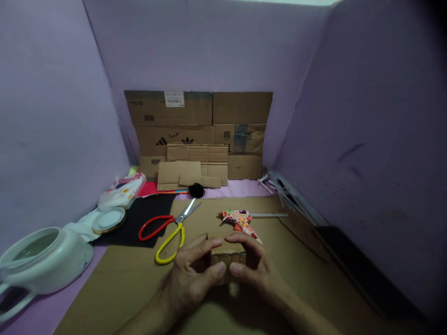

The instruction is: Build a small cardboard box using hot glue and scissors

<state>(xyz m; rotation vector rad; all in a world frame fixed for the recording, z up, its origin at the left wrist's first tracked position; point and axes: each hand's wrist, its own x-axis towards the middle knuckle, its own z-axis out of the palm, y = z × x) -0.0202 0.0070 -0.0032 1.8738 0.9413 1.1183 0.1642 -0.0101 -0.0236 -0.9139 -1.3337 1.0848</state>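
Holds a small cardboard block (pixel 228 251) between left hand (pixel 195 267) and right hand (pixel 258 266) — both grips partly closed on it, thumbs on the near face, index fingers arched over the top — midway between the side edges of the cardboard sheet (pixel 115 284). Behind, shows Adidas logos and a white label (pixel 174 99) with illegible print on upright cardboard (pixel 199 111).

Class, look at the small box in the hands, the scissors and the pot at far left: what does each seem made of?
Small box: matt cardboard, judging by its brown faces and rough edges.

Scissors: shiny metal blades; smooth red and yellow handles, probably plastic.

Pot: glossy white, perhaps ceramic or enamel.
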